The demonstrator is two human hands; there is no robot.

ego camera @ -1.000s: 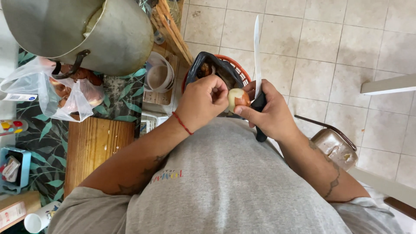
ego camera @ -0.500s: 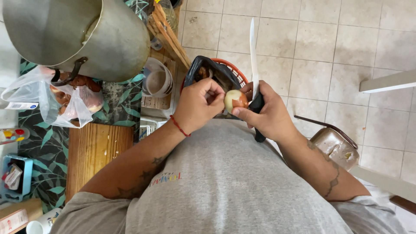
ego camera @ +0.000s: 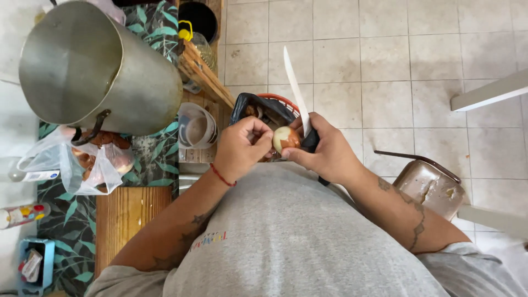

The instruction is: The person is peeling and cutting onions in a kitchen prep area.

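While the right hand is clasping both a black-handled knife, blade pointing away for safety, and a half-peeled onion, the left hand is pinching its skin over the lined bin to catch scraps.

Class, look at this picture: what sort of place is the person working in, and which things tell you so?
Probably a home kitchen. A large metal pot stands on a leaf-patterned tablecloth beside a wooden cutting board, and the hands peel an onion with a knife over a tiled floor.
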